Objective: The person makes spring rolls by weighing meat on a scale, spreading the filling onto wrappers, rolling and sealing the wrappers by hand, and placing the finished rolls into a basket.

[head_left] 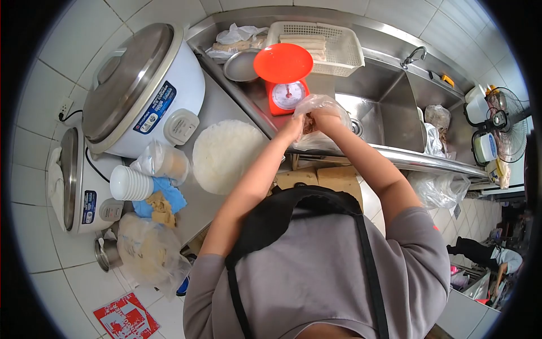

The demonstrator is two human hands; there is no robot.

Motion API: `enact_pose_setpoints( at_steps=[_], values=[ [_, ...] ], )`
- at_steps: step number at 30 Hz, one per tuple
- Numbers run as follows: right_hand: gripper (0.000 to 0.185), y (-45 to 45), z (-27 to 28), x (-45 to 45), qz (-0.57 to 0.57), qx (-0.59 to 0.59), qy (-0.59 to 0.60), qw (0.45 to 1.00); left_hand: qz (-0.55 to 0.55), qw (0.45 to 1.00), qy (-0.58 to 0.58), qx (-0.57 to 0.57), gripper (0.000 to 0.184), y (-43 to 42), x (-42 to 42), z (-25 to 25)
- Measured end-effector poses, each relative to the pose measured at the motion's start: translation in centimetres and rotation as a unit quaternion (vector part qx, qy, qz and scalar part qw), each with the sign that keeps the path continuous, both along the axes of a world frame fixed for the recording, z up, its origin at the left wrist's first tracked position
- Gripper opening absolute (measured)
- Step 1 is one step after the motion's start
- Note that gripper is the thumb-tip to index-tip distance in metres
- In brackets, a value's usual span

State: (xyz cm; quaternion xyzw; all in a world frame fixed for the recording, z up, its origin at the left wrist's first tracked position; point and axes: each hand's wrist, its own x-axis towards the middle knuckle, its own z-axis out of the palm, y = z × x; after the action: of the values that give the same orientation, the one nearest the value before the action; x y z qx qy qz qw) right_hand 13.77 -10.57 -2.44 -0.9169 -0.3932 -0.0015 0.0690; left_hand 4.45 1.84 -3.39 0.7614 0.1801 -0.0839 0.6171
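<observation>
Steel sink (401,116) — left hand (292,128) and right hand (327,120) grasp plastic bag (316,142), brown contents (309,124); basket (349,53) holds pale sticks (305,42) — cooker (183,79) reads "imarflex".

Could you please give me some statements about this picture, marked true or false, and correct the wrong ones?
1. Both the left hand and the right hand are at a plastic bag. True.
2. The bag lies on the pan of the red scale. False: it is at the hands, and the pan looks bare.
3. A white basket is beyond the scale. True.
4. The fan stands beside the rice cookers. False: it is at the far right, past the sink.
5. The larger rice cooker is covered. True.
</observation>
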Motion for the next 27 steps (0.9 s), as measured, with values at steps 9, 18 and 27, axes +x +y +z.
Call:
enact_pose_setpoints(
  at_steps=[9,18,27],
  values=[
    [0.033,-3.1,6.1,0.2,0.118,0.023,0.219,0.968,0.055,0.998,-0.035,0.021,0.052,-0.7,-0.2,0.5],
    [0.020,-2.0,2.6,2.4,0.069,0.101,0.089,0.989,0.046,0.995,-0.068,-0.050,0.050,-1.6,0.1,0.6],
    [0.041,-2.5,5.1,-0.9,0.193,-0.025,0.001,0.981,0.038,0.994,-0.036,-0.095,0.063,-0.8,0.4,-0.8]
  ],
)
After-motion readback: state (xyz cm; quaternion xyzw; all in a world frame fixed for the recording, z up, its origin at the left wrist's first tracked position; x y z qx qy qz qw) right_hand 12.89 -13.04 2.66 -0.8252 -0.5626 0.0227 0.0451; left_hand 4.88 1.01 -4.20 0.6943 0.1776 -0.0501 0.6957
